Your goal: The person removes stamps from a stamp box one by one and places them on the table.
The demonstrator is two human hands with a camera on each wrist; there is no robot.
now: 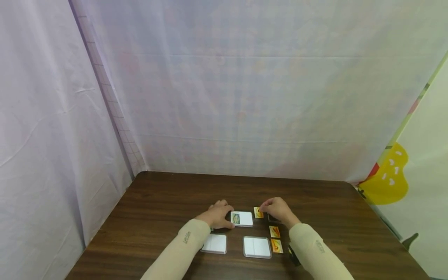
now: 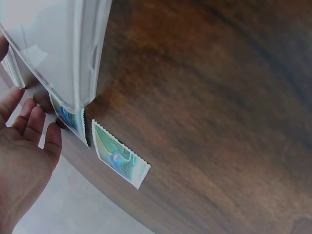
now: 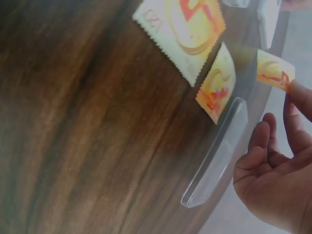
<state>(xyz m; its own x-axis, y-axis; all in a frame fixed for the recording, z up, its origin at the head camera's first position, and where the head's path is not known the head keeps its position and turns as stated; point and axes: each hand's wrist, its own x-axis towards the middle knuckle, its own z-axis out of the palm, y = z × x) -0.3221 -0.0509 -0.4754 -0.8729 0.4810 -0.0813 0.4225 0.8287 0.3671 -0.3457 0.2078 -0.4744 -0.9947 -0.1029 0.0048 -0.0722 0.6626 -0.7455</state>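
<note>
My left hand point(image 1: 217, 216) has thumb and index finger at opposite edges of a white-backed clear stamp case point(image 1: 246, 219), steadying its left end. A greenish stamp point(image 1: 235, 219) lies in that case's left half. My right hand point(image 1: 280, 210) pinches a yellow-orange stamp point(image 3: 273, 70) by its edge between thumb and index finger, just right of the case. The other right fingers are loosely curled. Below the right hand lies a clear case lid point(image 3: 214, 158), partly hidden in the head view.
Two more white-backed cases point(image 1: 215, 244) point(image 1: 257, 247) lie nearer the front. Two yellow-orange stamps point(image 1: 274, 232) point(image 1: 277, 245) lie to their right. Green-blue stamps point(image 2: 118, 155) rest beside the left case. White curtains point(image 1: 241, 97) hang behind the brown table point(image 1: 168, 202).
</note>
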